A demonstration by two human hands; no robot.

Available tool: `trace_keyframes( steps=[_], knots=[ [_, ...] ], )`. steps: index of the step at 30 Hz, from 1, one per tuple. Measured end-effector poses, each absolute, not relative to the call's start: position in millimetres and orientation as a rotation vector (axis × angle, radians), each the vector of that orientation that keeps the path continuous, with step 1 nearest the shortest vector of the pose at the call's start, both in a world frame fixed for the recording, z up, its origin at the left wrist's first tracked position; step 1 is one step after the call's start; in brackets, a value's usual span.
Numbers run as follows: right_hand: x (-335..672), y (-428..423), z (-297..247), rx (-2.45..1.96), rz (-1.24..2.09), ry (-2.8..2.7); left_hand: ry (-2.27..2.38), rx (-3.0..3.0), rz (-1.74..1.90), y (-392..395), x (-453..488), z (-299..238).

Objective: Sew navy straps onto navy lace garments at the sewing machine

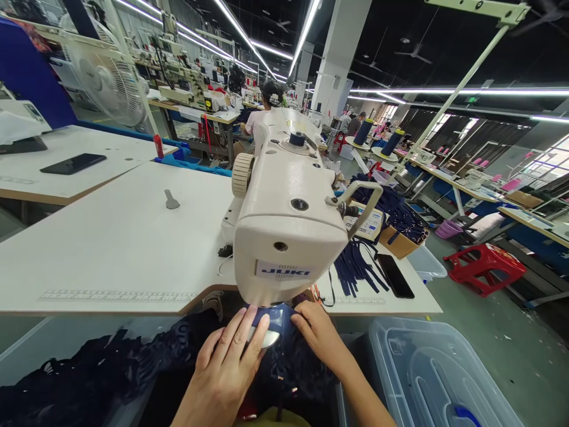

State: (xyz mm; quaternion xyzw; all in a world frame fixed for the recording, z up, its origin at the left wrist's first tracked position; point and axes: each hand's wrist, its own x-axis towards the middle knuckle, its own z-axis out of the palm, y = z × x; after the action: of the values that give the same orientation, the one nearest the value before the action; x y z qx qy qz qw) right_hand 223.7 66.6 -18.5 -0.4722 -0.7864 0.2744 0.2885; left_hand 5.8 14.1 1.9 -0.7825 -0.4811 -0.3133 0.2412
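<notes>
A cream sewing machine [291,237] with JUKI on its end stands right in front of me. Under its head, a dark navy piece of fabric [279,317] is spread over a curved, shiny metal end. My left hand [229,356] lies on the fabric's left side, fingers stretched forward and pressing down. On the right side, my right hand [317,332] pinches the fabric's edge between thumb and curled fingers. More dark fabric [293,367] hangs below, between my forearms. The needle area is hidden behind the machine head.
Navy strips [358,267] and a black phone [395,276] lie right of the machine. A grey metal piece [170,200] rests on the white table [111,237]. Clear plastic bins, one with a lid [435,367], flank me below. A red stool [484,267] stands at right.
</notes>
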Motion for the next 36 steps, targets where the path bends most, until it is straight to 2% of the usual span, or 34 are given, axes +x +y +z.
trace_keyframes(
  steps=[8,11,14,16,19,21,24,27,31,33,36],
  knots=[
    [261.3,56.6,-10.1,-1.396,1.019,-1.912,-1.267,-2.148,-0.822,15.2,3.9,7.9],
    [260.9,48.2,19.1,-1.325,1.047,-1.913,-1.258,-2.282,-0.978,11.4,-8.3,5.3],
    [241.3,43.5,45.6,-1.207,1.009,-1.997,-1.264,-2.138,-1.153,10.2,-32.1,-0.1],
    [219.6,45.4,51.1,-1.168,0.808,-2.102,-1.379,-1.922,-1.159,12.3,-49.9,-2.5],
    [186.2,53.5,40.8,-1.12,0.198,-2.303,-1.503,-1.766,-1.008,16.6,-64.8,-2.4],
    [170.9,58.7,29.9,-1.072,-0.159,-2.339,-1.45,-1.875,-0.968,18.1,-60.2,0.3],
    [163.3,62.1,21.4,-1.059,-0.358,-2.288,-1.138,-2.281,-0.961,18.0,-35.5,5.7],
    [169.6,60.6,23.1,-1.166,-0.185,-2.221,-0.949,-2.462,-0.924,16.3,-9.2,8.5],
    [184.1,58.6,26.1,-1.296,0.551,-2.012,-1.096,-2.453,-0.983,14.8,4.2,2.8],
    [189.5,60.3,26.1,-1.274,0.817,-1.944,-1.162,-2.419,-1.023,15.2,3.8,-2.5],
    [192.1,66.0,26.8,-1.273,0.894,-1.899,-1.219,-2.392,-1.09,16.0,1.3,-7.4]
  ],
)
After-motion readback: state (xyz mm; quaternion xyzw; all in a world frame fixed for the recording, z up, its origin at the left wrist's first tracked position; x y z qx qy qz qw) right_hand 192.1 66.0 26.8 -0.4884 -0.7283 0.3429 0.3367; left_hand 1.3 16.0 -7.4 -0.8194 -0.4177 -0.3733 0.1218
